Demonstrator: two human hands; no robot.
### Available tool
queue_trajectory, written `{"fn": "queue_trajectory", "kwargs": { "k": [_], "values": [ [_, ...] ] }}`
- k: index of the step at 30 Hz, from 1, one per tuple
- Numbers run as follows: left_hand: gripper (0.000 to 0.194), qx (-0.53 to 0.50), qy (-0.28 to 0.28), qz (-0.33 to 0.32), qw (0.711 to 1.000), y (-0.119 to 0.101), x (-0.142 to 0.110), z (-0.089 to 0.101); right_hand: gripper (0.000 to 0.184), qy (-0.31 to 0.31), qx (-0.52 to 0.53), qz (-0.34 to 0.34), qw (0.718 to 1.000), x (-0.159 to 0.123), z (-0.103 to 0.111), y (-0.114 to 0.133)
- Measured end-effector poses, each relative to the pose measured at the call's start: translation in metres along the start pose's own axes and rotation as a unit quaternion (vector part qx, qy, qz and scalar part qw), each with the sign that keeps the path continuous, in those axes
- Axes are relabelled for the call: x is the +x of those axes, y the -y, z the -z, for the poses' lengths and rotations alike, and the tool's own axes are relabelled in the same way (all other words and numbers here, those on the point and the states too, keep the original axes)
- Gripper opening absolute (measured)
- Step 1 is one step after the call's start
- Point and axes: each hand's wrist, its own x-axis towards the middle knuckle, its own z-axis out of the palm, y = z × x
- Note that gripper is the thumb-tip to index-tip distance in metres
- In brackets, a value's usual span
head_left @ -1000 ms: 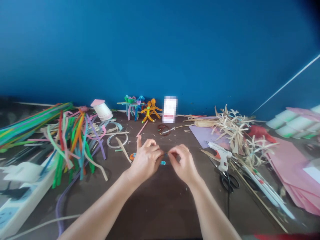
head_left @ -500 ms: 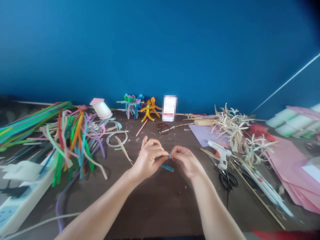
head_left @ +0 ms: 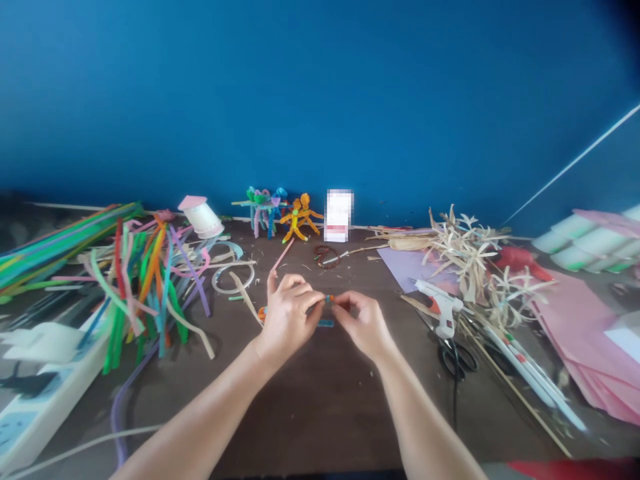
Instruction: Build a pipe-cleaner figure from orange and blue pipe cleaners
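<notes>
My left hand (head_left: 290, 312) and my right hand (head_left: 361, 320) meet over the middle of the dark table, both closed in a pinch. Between their fingertips shows a short blue and orange pipe cleaner piece (head_left: 328, 299). An orange fuzzy end (head_left: 261, 313) sticks out on the far side of my left hand. Below the fingertips a blue pipe cleaner length (head_left: 325, 324) shows; my left hand hides part of it. How the blue and orange parts join is hidden by the fingers.
Pipe cleaner figures (head_left: 298, 217) stand by the blue wall. Left lie loose pipe cleaners (head_left: 160, 267), a paper cup (head_left: 203, 220) and a power strip (head_left: 50, 400). Right are a glue gun (head_left: 440, 303), black-handled scissors (head_left: 465, 360), dried-leaf flowers (head_left: 470, 253) and pink sheets (head_left: 585, 333).
Both hands have shifted slightly left, and the pinched piece with them. More of the orange end shows beside my left hand. The blue length has turned more level.
</notes>
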Motion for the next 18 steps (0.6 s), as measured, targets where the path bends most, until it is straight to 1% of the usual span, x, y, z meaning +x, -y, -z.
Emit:
{"fn": "queue_trajectory", "kwargs": {
  "k": [4,13,15,18],
  "values": [
    [0.017,-0.001,0.013,0.005,1.0,0.0016,0.0002,-0.0014,0.009,-0.003,-0.019,0.011,1.0,-0.0002,0.0004,-0.003],
    [0.012,-0.087,0.068,0.065,0.992,0.0054,0.003,-0.0024,0.009,-0.018,-0.049,0.068,0.996,0.0,0.0029,-0.0009],
    [0.011,-0.087,0.074,0.064,0.991,0.0049,0.0029,-0.0021,0.009,-0.02,-0.052,0.076,0.996,-0.0003,0.0023,-0.0003],
    [0.012,-0.065,0.075,0.04,0.994,0.0037,0.0025,-0.0019,0.01,-0.005,-0.053,0.077,0.996,-0.0005,0.0016,0.0003]
  ]
}}
